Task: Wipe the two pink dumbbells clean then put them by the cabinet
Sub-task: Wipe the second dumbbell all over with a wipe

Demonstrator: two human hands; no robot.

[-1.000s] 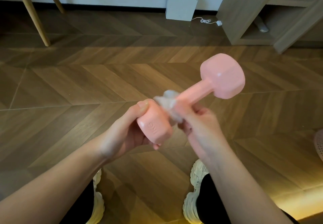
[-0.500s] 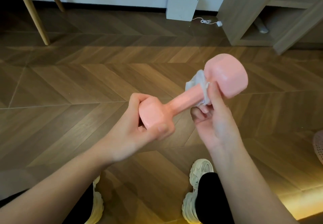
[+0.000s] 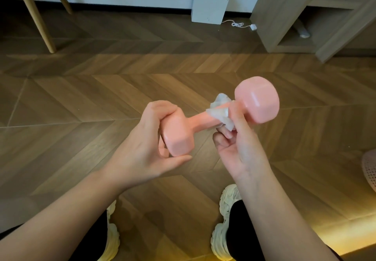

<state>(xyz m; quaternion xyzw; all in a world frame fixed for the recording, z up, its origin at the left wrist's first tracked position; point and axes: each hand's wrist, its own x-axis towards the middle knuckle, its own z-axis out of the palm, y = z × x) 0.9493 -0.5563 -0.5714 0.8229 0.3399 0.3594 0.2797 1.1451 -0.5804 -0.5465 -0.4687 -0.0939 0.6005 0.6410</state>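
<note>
Nearest to me: my two pale chunky shoes (image 3: 222,236) on the wooden floor (image 3: 81,101), with black trouser legs above them. Both forearms are bare and reach forward over the shoes.

Left hand (image 3: 142,148): it grips the near head of the pink dumbbell (image 3: 197,121). The fingers curl over the top of the head and the thumb lies along its underside. The hand carries the weight in the air, clear of the floor.

Right hand (image 3: 242,150): it is palm up and narrow. The thumb and fingertips pinch a crumpled white wipe (image 3: 220,110) around the handle, hard against the far head. How many fingers sit behind the wipe I cannot tell.

Dumbbell: it is tilted, with the near head low and to the left and the far head higher and to the right. The far head is bare, and neither hand touches its outer faces. The handle shows between the left hand and the wipe.

Right edge, floor level: part of a pink mesh thing (image 3: 369,169), cut off by the frame, so what it is I cannot tell.

Further out, upper left: two slanted wooden legs (image 3: 34,14) stand on the floor.

Against the far wall: a white box (image 3: 209,8), with a thin white cord (image 3: 238,24) lying just beside it on the floor.

Upper right: the cabinet (image 3: 272,12), with open shelves, well apart from the dumbbell.
</note>
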